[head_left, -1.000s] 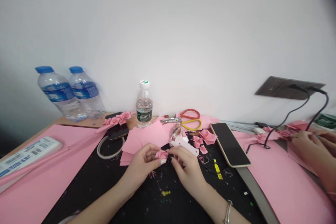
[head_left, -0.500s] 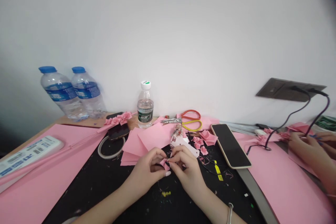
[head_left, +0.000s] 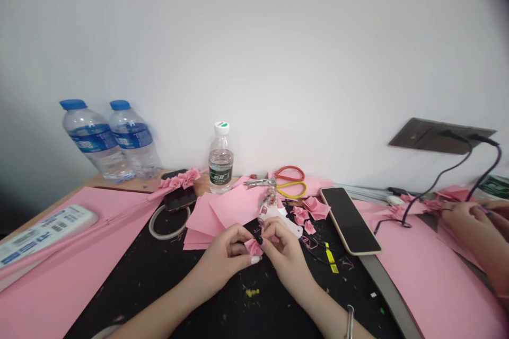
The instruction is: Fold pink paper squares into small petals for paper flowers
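Observation:
A small folded pink paper flower (head_left: 253,247) is between my hands above the black mat (head_left: 222,296). My left hand (head_left: 222,254) is closed on its left and lower side, thumb underneath. My right hand (head_left: 284,251) pinches at its upper right edge, thumb and forefinger together; the exact spot is partly hidden by the fingers. Just beyond my hands lie square pink paper sheets (head_left: 234,209) and a white tag-like piece (head_left: 280,217). Several finished paper flowers (head_left: 300,215) rest to the right of it.
Scissors (head_left: 292,189) with red and yellow handles lie near the wall. A phone (head_left: 352,222) is at right, a tape roll (head_left: 157,229) at left. Behind stand a small water bottle (head_left: 221,167) and two larger bottles (head_left: 133,137). A co-worker's hands (head_left: 473,225) work at far right.
My right hand's fingers have shifted up along the flower, and its thumb is now at the upper edge. More of the flower shows. The co-worker's hands have moved slightly.

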The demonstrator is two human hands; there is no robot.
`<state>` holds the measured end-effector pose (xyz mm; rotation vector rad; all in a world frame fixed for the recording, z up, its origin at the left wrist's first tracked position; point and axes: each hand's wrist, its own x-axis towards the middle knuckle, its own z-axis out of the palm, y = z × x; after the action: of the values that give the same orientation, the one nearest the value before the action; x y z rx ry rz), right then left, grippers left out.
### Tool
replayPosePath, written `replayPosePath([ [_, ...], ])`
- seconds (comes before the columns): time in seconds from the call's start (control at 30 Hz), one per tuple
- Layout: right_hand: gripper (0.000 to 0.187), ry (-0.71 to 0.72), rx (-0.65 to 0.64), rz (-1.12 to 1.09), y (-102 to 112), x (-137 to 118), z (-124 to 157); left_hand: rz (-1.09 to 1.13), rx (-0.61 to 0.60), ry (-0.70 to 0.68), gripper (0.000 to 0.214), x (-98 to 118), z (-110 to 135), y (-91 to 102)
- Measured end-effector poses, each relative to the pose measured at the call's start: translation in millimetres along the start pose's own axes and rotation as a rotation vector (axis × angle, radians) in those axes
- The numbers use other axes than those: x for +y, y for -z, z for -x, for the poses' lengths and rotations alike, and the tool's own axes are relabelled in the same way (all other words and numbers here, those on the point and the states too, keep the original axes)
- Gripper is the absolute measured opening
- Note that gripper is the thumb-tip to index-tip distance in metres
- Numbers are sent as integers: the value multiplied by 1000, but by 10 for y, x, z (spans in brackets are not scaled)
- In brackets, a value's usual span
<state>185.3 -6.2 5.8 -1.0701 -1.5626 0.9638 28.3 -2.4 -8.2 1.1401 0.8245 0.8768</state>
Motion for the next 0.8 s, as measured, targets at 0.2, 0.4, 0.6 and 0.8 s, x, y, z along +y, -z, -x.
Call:
replayPosePath([
  [0.2, 18, -17, -12, -44, 19, 85, -18, 8, -20, 1, 23, -2, -7, -9],
  [0.4, 9, -7, -15, 26, 12, 58, -25, -35, 3, -12, 23, -10, -2, 9],
  [0.6, 18, -17, -34, -29, 4, 14, -19, -69, 12, -3, 23, 8, 2, -2],
  [0.8, 25, -51, -65, -114, 20, 67, -44, -76, -7, 8, 21, 14, -6, -14],
])
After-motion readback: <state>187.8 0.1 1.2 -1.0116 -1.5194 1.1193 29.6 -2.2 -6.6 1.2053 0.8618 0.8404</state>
